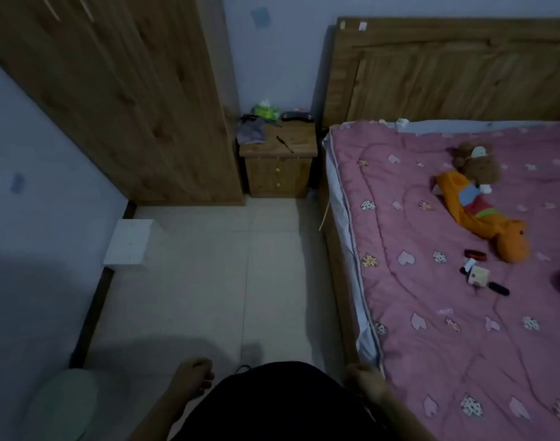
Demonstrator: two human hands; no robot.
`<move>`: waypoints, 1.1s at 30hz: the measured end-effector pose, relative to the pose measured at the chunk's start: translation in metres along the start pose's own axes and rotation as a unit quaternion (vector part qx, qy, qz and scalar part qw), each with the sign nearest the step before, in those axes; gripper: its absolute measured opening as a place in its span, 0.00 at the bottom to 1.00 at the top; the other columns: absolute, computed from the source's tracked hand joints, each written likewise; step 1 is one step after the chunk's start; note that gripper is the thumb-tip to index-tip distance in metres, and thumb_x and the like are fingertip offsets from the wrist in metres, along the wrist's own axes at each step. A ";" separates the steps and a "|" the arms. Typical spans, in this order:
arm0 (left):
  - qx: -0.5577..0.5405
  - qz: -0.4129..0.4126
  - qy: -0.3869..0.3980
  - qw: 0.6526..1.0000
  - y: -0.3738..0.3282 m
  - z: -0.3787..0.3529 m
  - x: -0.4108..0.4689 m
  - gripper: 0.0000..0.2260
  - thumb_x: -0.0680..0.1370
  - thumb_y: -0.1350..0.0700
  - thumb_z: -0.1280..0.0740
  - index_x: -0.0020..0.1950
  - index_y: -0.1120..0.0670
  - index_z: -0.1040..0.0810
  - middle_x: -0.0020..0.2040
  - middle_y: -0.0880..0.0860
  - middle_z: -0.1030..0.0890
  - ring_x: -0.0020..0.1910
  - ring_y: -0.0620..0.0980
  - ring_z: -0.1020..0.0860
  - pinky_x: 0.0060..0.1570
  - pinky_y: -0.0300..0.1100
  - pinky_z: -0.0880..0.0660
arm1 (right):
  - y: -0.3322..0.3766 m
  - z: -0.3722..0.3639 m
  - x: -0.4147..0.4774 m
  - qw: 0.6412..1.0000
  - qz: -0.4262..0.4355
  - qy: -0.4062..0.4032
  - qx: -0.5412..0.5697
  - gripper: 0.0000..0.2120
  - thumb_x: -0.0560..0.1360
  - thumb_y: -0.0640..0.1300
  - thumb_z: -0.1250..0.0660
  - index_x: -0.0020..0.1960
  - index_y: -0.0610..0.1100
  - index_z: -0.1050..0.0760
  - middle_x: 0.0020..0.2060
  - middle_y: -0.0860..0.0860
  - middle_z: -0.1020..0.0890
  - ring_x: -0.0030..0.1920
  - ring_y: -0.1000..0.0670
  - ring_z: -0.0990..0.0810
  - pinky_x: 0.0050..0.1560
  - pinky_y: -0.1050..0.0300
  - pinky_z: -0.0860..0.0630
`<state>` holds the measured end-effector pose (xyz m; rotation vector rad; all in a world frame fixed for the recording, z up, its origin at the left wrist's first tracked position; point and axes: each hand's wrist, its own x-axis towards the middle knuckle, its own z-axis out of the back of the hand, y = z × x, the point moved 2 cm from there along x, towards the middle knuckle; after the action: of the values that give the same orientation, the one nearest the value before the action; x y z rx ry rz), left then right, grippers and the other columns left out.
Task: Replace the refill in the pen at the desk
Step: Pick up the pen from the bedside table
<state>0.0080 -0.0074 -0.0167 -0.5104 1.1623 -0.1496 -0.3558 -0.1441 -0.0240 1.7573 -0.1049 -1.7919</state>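
A slim black pen [285,144] lies diagonally on top of a small wooden nightstand [280,173] at the far end of the room, between the wardrobe and the bed. Both of my hands hang low at the bottom of the view, far from the pen, on either side of my dark clothing. My left hand [192,381] has its fingers curled in and shows nothing in them. My right hand [366,383] is loosely closed beside the bed's corner, with nothing visible in it. No desk and no refill is in view.
A tall wooden wardrobe [129,100] stands on the left. On the right, the bed [447,329] carries a pink quilt, a plush toy [482,202] and small dark items [482,275]. A white box [129,243] sits by the left wall. Tiled floor [215,281] runs toward the nightstand.
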 end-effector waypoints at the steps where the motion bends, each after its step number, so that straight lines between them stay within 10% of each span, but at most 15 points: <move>1: -0.002 -0.006 -0.002 1.000 0.003 -0.002 0.001 0.07 0.80 0.59 0.37 0.45 0.59 0.21 0.39 0.61 0.19 0.33 0.54 0.23 0.35 0.40 0.28 | 0.001 0.002 0.004 1.000 0.006 0.002 -0.011 0.15 0.79 0.32 0.43 0.35 0.43 0.31 0.24 0.48 0.29 0.22 0.51 0.33 0.24 0.63 0.42; 16: 0.052 0.043 -0.055 0.996 -0.030 -0.001 0.031 0.09 0.79 0.64 0.35 0.39 0.59 0.22 0.34 0.56 0.20 0.31 0.48 0.24 0.30 0.34 0.30 | 0.150 -0.019 0.088 0.999 0.001 0.017 -0.044 0.12 0.80 0.33 0.40 0.38 0.41 0.29 0.30 0.44 0.27 0.25 0.49 0.29 0.22 0.65 0.38; 33: 0.050 -0.040 0.046 0.997 -0.372 0.010 0.189 0.06 0.79 0.56 0.35 0.51 0.57 0.21 0.41 0.59 0.17 0.34 0.53 0.22 0.34 0.40 0.27 | 0.307 0.007 0.171 0.995 -0.009 -0.087 -0.039 0.14 0.79 0.33 0.37 0.35 0.38 0.23 0.29 0.41 0.22 0.29 0.47 0.26 0.28 0.59 0.34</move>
<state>0.1479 -0.4001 -0.0020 -0.4658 1.2186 -0.3008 -0.2362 -0.4749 -0.0306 1.5521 -0.0897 -1.9338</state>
